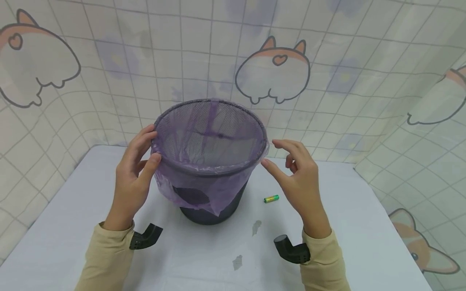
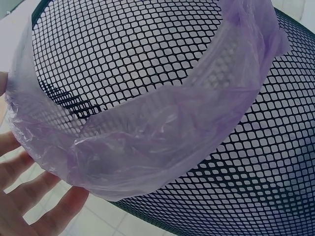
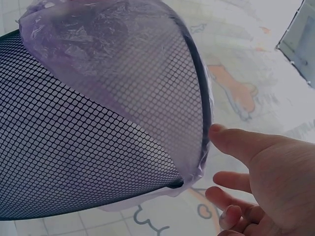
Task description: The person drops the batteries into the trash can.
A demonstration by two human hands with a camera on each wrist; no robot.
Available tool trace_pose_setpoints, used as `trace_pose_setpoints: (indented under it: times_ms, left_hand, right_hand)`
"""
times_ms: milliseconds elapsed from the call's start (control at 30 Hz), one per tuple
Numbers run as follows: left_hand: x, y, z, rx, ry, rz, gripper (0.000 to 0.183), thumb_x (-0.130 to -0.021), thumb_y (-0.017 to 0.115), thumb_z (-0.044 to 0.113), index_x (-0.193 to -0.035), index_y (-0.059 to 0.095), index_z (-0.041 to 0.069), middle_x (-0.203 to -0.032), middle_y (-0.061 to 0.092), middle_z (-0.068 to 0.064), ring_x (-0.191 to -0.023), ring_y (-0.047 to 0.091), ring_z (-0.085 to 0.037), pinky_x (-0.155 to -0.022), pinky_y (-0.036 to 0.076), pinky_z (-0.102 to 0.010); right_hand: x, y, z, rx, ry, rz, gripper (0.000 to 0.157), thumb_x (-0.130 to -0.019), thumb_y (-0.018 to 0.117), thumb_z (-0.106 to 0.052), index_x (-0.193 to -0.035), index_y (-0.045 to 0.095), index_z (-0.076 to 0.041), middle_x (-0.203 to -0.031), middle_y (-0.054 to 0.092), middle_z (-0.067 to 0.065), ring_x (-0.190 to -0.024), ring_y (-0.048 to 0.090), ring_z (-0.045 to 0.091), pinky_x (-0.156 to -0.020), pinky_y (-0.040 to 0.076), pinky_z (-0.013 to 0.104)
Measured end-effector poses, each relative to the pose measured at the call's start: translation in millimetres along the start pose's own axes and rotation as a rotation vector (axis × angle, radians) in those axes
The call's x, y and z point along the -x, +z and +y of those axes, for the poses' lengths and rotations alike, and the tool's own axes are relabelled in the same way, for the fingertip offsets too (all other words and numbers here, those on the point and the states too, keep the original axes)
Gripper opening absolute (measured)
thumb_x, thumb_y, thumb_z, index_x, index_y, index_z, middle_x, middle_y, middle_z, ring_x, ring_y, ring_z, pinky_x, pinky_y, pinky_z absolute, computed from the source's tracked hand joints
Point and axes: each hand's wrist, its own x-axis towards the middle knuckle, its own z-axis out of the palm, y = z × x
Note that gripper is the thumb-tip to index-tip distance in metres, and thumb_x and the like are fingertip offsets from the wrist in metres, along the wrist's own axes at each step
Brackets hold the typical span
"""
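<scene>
A black mesh wastebasket (image 1: pixel 207 218) stands on the white table, lined with a thin purple plastic bag (image 1: pixel 214 188). The bag's edge is folded over the rim and hangs unevenly down the outside. My left hand (image 1: pixel 134 173) is at the basket's left rim, its fairly straight fingers touching the bag from outside; in the left wrist view, the fingers (image 2: pixel 44 196) lie along the bag's edge. On the other side, my right hand (image 1: pixel 298 173) has thumb and fingers spread apart, holding nothing. Its thumb tip is right at the bag-covered rim in the right wrist view.
A small green and yellow battery (image 1: pixel 271 199) lies on the table (image 1: pixel 349 230) between the basket and my right wrist. Grey patches mark the tabletop in front. Behind and at both sides hangs a checked curtain (image 1: pixel 204 48) with cartoon dog prints.
</scene>
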Motion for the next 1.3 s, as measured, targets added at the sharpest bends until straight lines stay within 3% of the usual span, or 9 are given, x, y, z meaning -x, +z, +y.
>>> trace_pose_setpoints:
  times_ms: [1300]
  left_hand:
    - [0.2,-0.6,0.1,-0.002,-0.006,-0.008,0.043,-0.096,0.053,0.004,-0.139,0.049,0.006,-0.152,0.042,-0.006,-0.139,0.044,-0.018,-0.086,0.045,-0.013]
  right_hand:
    - [17,-5.2,20,0.065,0.056,0.000,0.042,-0.078,0.081,-0.013,-0.118,0.067,-0.009,-0.108,0.064,0.008,-0.071,0.039,0.012,-0.060,0.031,0.022]
